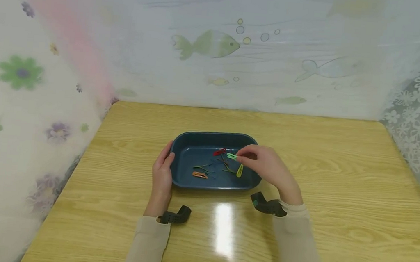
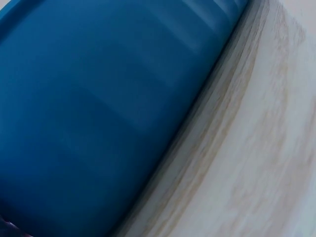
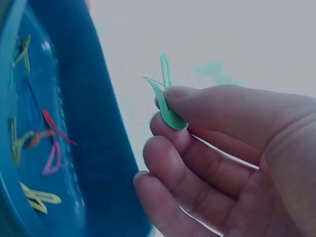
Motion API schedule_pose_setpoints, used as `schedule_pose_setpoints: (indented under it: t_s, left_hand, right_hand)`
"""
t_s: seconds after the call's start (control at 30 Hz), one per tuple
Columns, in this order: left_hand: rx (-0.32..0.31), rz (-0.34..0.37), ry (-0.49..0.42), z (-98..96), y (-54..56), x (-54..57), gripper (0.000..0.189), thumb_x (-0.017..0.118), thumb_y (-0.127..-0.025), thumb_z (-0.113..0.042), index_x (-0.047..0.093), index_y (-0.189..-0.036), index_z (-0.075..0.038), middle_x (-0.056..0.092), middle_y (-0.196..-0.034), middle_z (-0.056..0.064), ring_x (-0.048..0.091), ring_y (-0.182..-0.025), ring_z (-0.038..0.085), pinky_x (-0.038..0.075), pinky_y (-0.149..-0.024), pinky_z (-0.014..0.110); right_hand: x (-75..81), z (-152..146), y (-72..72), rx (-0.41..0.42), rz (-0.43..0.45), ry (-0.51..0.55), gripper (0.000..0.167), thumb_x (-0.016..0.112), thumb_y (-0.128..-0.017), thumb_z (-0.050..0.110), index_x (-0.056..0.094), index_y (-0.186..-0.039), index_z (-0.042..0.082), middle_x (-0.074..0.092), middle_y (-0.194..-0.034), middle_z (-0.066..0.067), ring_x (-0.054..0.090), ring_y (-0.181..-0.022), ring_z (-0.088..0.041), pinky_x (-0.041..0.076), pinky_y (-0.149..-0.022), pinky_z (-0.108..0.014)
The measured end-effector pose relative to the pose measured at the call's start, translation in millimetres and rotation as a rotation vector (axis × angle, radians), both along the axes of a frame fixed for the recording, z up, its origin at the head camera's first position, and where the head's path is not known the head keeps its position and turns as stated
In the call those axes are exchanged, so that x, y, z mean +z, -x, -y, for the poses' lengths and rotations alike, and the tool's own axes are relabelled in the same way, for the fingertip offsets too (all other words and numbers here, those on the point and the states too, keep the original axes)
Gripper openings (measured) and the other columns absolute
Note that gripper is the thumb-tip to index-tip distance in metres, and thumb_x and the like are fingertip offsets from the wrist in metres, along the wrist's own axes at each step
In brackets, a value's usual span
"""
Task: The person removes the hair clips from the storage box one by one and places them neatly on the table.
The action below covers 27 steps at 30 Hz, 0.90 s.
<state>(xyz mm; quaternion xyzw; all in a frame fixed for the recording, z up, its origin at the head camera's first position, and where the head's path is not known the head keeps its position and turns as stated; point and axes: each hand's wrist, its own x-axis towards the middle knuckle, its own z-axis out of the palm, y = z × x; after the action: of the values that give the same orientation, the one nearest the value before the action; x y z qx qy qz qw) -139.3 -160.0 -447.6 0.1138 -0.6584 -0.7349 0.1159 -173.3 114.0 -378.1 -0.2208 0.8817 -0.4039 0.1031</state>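
Observation:
In the head view a dark blue plastic tub stands on the table. My left hand rests against its left end, fingers along the outer wall and thumb by the rim. Over the tub's right side, my right hand pinches a light green snap hair clip between thumb and index finger. Its two leaves are spread apart, and the other fingers are loosely bent. On the tub floor lie more snap clips, among them a red clip, an orange clip, a yellow clip and a pink clip.
The tub sits on a wood-grain table, with a bright light reflection in front of it. A patterned curtain hangs behind the table, and other printed sheets flank it. Black wrist cameras are strapped on both wrists.

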Motion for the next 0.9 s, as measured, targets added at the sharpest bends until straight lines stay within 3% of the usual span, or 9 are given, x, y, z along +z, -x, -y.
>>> schedule_pose_setpoints:
  t_s: [0.27,0.5,0.77,0.9]
  left_hand:
    - [0.004,-0.026,-0.029,-0.6,3.4,-0.4,0.039,0.042,-0.095,-0.017,0.041,-0.134,-0.012,0.039,-0.136,-0.005,0.031,-0.125,0.004,0.024,-0.102,0.023]
    - [0.010,0.017,-0.063,-0.8,-3.1,-4.1,0.040,0.042,-0.095,-0.017,0.037,-0.135,-0.016,0.042,-0.131,0.003,0.038,-0.120,0.014,0.025,-0.101,0.031]
    - [0.003,-0.064,-0.073,-1.3,-2.9,-6.6,0.034,0.041,-0.095,-0.014,0.042,-0.129,-0.008,0.046,-0.126,0.002,0.039,-0.117,0.013,0.026,-0.100,0.032]
    - [0.001,-0.072,-0.060,0.0,-1.2,-4.7,0.033,0.040,-0.096,-0.014,0.043,-0.128,-0.010,0.046,-0.126,-0.001,0.039,-0.118,0.010,0.026,-0.100,0.031]
  right_hand:
    - [4.9,-20,5.4,-0.119,-0.069,0.011,0.022,0.058,-0.086,0.035,0.065,-0.098,0.018,0.061,-0.096,0.005,0.056,-0.084,-0.015,0.045,-0.071,-0.034]
    - [-2.3,-33,3.6,-0.222,-0.105,0.049,0.028,0.057,-0.085,0.038,0.064,-0.102,0.017,0.061,-0.099,0.001,0.054,-0.086,-0.017,0.044,-0.072,-0.035]
    - [-6.3,-41,6.3,-0.340,-0.130,0.126,0.031,0.056,-0.086,0.038,0.063,-0.104,0.014,0.061,-0.096,-0.001,0.057,-0.083,-0.016,0.045,-0.075,-0.036]
    - [-8.9,-44,9.4,-0.394,-0.150,0.135,0.033,0.055,-0.087,0.039,0.063,-0.105,0.013,0.061,-0.094,-0.002,0.056,-0.081,-0.018,0.043,-0.074,-0.035]
